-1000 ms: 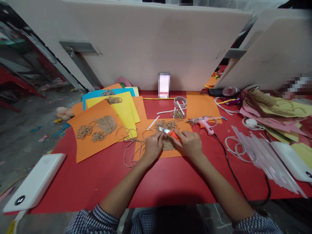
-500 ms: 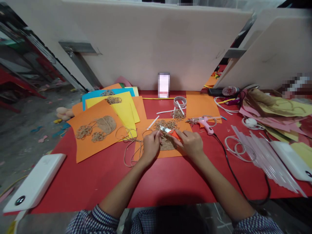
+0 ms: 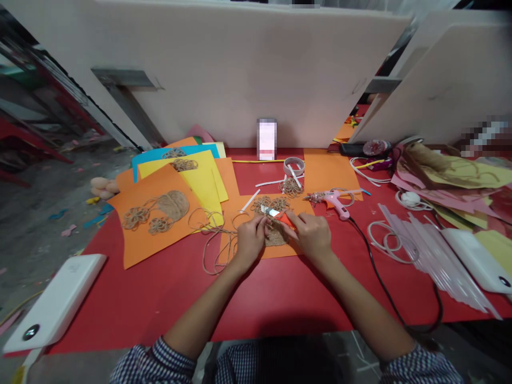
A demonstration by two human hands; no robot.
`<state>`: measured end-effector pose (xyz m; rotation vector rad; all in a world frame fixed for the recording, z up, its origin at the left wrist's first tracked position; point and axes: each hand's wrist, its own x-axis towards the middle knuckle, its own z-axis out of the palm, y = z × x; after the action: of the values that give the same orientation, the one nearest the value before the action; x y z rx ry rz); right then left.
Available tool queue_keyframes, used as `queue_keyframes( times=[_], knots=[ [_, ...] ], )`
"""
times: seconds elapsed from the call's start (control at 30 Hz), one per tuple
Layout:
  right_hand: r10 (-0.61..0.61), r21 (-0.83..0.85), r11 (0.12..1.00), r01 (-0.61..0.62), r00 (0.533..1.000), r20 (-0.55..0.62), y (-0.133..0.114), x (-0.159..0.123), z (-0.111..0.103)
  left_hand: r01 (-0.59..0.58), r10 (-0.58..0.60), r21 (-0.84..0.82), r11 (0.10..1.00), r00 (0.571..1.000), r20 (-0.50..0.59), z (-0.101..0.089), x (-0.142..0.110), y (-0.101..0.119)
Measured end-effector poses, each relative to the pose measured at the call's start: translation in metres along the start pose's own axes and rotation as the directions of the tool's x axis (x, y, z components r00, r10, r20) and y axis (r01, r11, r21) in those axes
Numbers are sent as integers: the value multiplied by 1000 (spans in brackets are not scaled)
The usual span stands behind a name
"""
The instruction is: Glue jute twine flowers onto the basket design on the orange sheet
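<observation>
My right hand (image 3: pixel 312 234) is closed around an orange utility knife (image 3: pixel 286 220), its pale blade pointing left toward my other hand. My left hand (image 3: pixel 251 237) is pinched beside the blade on jute twine (image 3: pixel 220 234), whose loose loops trail to the left; the pinched part is mostly hidden. Beneath both hands, an orange sheet (image 3: pixel 296 252) carries a coiled twine piece (image 3: pixel 277 237) with a looped twine cluster (image 3: pixel 276 203) above it. My fingers cover part of this work.
A pink glue gun (image 3: pixel 338 205) lies right of my hands, its black cord running toward the front edge. Behind are a tape roll (image 3: pixel 294 166) and a phone (image 3: pixel 266 140). Orange sheet with twine shapes (image 3: pixel 138 245) sits left; clear glue sticks (image 3: pixel 434 256) and a white power bank (image 3: pixel 476 258) sit right.
My left hand has shifted very slightly right, toward the knife. The right hand and knife stay nearly in place; the whole view has moved a little.
</observation>
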<state>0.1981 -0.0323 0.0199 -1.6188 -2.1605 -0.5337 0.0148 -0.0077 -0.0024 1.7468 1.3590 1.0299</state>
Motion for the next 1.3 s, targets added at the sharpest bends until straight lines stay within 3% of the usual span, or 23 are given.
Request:
queue_keyframes(
  times=[0.17,0.47,0.77,1.17,1.3],
  knots=[
    [-15,6,1000,15,1000,-17,-1,-1,3,-61,60,52,997,998,6,0,-1,0],
    [-45,22,999,45,999,-30,2,0,2,88,-91,-44,995,994,-64,-1,1,-2],
    [14,51,999,-15,1000,25,4,1,-1,85,-88,-48,995,994,-70,-2,1,-3],
    [50,24,998,-50,999,-4,2,1,-1,-29,25,-71,997,998,-54,-2,0,-4],
    [161,-22,987,-161,987,-16,18,7,-2,-189,188,22,982,980,68,7,-11,2]
  ],
)
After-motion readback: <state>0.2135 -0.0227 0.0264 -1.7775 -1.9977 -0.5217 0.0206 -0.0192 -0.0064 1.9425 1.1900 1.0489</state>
